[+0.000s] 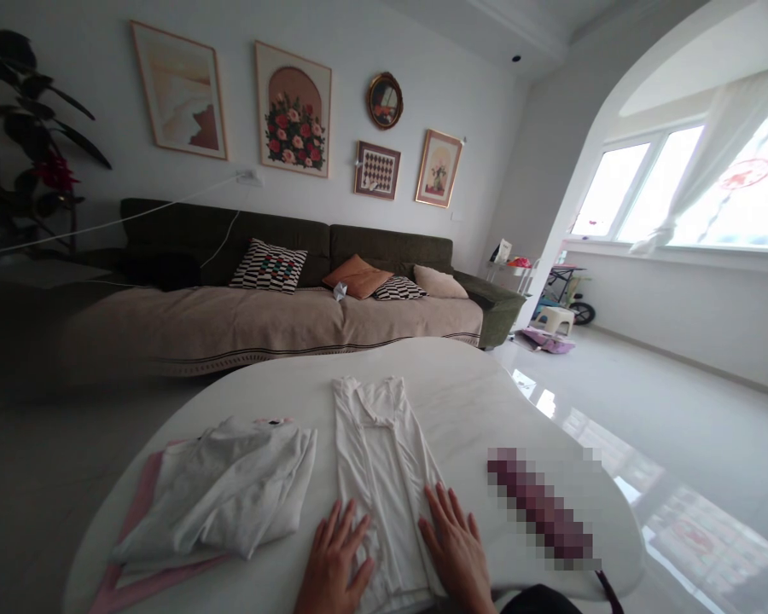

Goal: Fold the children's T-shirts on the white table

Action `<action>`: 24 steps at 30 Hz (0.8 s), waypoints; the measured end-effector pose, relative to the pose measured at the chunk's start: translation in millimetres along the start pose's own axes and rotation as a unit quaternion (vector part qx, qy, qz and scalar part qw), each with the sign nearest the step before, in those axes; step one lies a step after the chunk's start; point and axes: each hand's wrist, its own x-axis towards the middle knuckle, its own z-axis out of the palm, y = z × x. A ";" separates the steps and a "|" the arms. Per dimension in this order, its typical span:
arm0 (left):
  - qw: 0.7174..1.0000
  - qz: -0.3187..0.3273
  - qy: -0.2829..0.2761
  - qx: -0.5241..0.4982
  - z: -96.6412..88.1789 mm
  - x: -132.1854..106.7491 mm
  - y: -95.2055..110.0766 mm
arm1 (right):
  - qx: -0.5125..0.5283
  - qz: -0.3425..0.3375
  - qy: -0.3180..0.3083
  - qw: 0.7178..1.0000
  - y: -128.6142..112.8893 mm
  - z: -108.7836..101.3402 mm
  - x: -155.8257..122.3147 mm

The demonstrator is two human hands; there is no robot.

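Two bare hands are resting on a narrow-folded white garment near the table's near edge.
The left hand (334, 554), palm down with fingers slightly apart, is pressing the left side of the white garment (387, 469); the right hand (456, 546), equally spread, is lying along its right side, neither gripping. The garment is stretching toward the far edge of the table (480, 401). The step in hand looks like flattening folded sides; a next move would be calling for keeping them aligned. Rumpled grey clothing (230, 486) over pink cloth (131, 533) is lying toward the left edge, a pixelated dark-red item (541, 503) toward the right.
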 end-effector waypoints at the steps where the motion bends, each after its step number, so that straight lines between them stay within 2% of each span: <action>1: 1.000 0.003 -0.001 0.001 0.8 0.4 -0.8 | 0.000 0.001 0.001 1.000 0.4 0.7 0.2; 4: 1.000 0.015 0.009 0.006 3.2 0.9 -2.3 | 0.003 -0.002 0.002 1.000 1.7 2.4 0.3; 9: 0.996 0.043 0.065 0.042 1.1 -1.3 -0.2 | 0.010 -0.010 0.027 1.000 3.4 5.6 -1.9; 12: 0.991 0.108 0.050 0.068 1.9 -4.0 -1.2 | 0.011 -0.008 0.048 0.999 2.8 8.8 -2.1; 15: 0.978 0.186 0.021 0.097 14.9 -8.0 -6.8 | 0.006 -0.012 0.050 0.999 2.0 8.2 -0.8; 17: 0.972 0.188 0.025 0.139 28.6 -11.4 -10.8 | 0.004 -0.018 0.036 0.999 4.2 3.3 -1.2; 20: 0.968 0.154 0.032 0.195 42.6 -17.1 -11.5 | -0.005 -0.084 -0.014 0.996 16.0 -6.3 -7.9; 22: 0.969 0.147 0.014 0.199 41.7 -20.5 -7.0 | -0.026 -0.159 -0.058 0.985 28.0 -7.4 -16.4; 24: 0.970 0.151 -0.004 0.189 34.7 -23.1 -0.8 | -0.067 -0.210 -0.049 0.974 38.8 -0.7 -25.5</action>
